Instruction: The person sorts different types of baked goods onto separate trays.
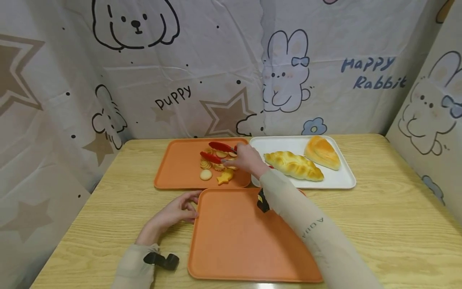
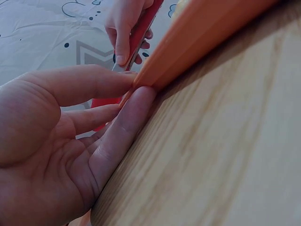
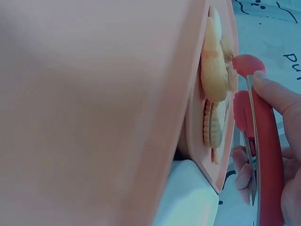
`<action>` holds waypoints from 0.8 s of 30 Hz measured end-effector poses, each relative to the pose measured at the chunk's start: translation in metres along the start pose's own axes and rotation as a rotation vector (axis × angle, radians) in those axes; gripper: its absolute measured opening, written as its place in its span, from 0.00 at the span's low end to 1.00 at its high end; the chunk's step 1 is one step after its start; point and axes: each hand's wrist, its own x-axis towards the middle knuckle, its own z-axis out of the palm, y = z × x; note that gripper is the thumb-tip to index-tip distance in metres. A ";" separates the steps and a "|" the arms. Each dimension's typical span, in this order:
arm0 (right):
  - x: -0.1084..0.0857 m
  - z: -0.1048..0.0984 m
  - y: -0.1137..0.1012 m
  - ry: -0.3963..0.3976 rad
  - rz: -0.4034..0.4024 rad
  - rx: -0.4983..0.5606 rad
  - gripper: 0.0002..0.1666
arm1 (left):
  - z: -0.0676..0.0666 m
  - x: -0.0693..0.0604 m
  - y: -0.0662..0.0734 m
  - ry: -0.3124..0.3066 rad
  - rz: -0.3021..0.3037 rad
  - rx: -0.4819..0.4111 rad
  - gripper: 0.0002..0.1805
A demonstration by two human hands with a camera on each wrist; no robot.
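My right hand (image 1: 249, 159) grips a pair of red-and-metal tongs (image 1: 221, 147) above the back orange tray (image 1: 180, 164). The red tips stand apart, over a cluster of cookies (image 1: 206, 163); no cookie shows between them in the right wrist view, where the tongs' red handle (image 3: 269, 165) lies along the palm. Nearer me on that tray are a round plain cookie (image 1: 205, 174) and a yellow shaped cookie (image 1: 225, 176). My left hand (image 1: 175, 210) pinches the left rim of the front orange tray (image 1: 249, 237) near its far corner, thumb and fingers about the edge (image 2: 155, 70).
A white tray (image 1: 341, 182) at the back right holds a long braided bread (image 1: 294, 164) and a wedge-shaped bread (image 1: 322, 152). All trays lie on a wooden table (image 1: 390, 200), close together. A printed cloth (image 1: 216, 60) hangs behind and at the sides.
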 end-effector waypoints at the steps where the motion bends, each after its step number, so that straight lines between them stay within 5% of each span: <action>1: 0.000 0.000 0.000 -0.003 0.007 0.005 0.32 | 0.000 0.000 0.000 0.001 -0.001 -0.001 0.36; 13: -0.005 -0.005 0.010 0.005 0.025 -0.004 0.40 | 0.001 0.002 0.001 -0.002 0.002 0.006 0.37; 24: -0.025 -0.016 0.025 0.067 -0.049 0.067 0.33 | 0.002 0.001 0.000 0.000 -0.011 0.001 0.36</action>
